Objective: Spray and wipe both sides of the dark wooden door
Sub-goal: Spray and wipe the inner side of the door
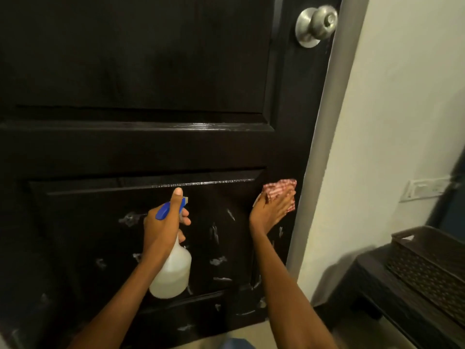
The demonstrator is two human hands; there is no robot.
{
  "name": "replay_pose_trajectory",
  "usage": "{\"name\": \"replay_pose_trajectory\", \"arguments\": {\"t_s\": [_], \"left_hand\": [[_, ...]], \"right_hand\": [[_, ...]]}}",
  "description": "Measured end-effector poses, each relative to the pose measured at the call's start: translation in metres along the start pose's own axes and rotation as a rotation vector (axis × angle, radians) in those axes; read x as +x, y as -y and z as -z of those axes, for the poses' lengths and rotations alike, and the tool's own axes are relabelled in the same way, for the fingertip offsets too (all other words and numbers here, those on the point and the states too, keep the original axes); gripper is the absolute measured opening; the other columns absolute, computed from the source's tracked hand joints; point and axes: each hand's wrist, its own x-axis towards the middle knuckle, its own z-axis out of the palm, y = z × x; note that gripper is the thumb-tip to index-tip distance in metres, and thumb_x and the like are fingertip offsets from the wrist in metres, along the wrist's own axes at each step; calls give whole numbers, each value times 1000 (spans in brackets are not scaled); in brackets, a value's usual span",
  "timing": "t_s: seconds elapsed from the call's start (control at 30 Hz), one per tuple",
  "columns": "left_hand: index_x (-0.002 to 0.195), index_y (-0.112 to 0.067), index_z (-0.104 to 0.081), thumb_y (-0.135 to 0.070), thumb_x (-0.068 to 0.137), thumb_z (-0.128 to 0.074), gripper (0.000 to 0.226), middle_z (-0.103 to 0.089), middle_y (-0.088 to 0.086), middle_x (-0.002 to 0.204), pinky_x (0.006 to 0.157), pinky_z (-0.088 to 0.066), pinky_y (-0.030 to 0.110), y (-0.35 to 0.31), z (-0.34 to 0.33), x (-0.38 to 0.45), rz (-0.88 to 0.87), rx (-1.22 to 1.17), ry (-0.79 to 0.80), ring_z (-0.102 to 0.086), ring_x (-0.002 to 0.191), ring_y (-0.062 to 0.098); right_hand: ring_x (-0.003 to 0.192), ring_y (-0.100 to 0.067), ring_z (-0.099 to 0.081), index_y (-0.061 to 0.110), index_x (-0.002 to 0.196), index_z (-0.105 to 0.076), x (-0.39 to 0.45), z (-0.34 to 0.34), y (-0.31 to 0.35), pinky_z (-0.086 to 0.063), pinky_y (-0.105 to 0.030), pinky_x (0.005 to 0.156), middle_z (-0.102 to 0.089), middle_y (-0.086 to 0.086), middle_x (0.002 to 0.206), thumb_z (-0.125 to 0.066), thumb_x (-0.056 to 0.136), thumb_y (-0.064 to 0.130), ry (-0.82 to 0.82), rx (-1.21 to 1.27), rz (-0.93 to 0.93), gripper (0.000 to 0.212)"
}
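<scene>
We face the dark wooden door (141, 71), which fills most of the view, its raised panels split by a wide cross rail. White streaks and smears dot the lower panel. To the right of the door's edge runs a grey door frame (324, 137), and beyond it a white wall (392, 122) with a pale switch plate (427, 188) low down. In the lower right corner we see a dark plastic stool (392, 293) carrying a dark woven basket (427, 258). A round silver door knob (316, 23) sits near the door's top right edge.

Our hands are apart. The left hand (163, 222) grips the neck of a translucent spray bottle (172, 270) in front of the lower panel, fingers curled round it by the blue trigger head (167, 209), the thumb pointing up. The right hand (273, 207) presses a red-and-white checked cloth (280, 191) against the door by the lower panel's upper right corner, fingers stretched out flat over the cloth.
</scene>
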Motion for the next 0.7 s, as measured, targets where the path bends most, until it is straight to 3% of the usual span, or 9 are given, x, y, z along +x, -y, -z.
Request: {"name": "replay_pose_trajectory", "arguments": {"t_s": [0.17,0.27,0.37,0.57,0.63,0.7], "left_hand": [[81,-4,-69,-68,90,-47,68,-72,14,72,55,-52,33,8,-5,-8,1,35,1,-58,46,24],[82,-5,-70,-68,90,-48,67,-72,14,73,56,-52,35,8,-8,-11,5,27,12,-58,47,25],[81,-6,-69,-69,90,-48,67,-72,13,74,58,-53,37,6,-13,-11,11,37,24,-58,50,27],[80,-7,-68,-71,90,-45,69,-72,12,72,56,-51,35,3,-28,-6,-14,44,61,-57,47,25],[80,-7,-68,-70,90,-46,68,-72,11,71,55,-51,35,9,-34,-6,-8,34,65,-57,48,25],[81,-7,-69,-70,91,-45,67,-72,10,72,55,-52,34,19,-37,-7,7,42,70,-58,49,26]], "right_hand": [[155,-26,5,15,159,10,-44,-11,-80,2,-45,125,9,-4,168,-37,104,51,90,155,-469,81],[155,-27,6,16,159,11,-45,-10,-73,3,-47,125,11,-6,168,-33,104,53,113,217,-602,80],[154,-28,9,19,159,10,-28,-7,-34,6,-49,124,13,-7,167,-42,104,47,42,181,-419,81],[147,-21,28,37,150,20,12,5,38,17,-49,121,18,-5,166,-57,97,37,7,-18,203,94],[148,-20,26,35,152,19,11,3,27,15,-49,122,16,-5,167,-58,96,35,6,-59,251,95],[151,-22,19,29,157,13,-2,-2,-4,10,-50,124,11,-6,168,-57,97,35,-12,-26,126,92]]}}
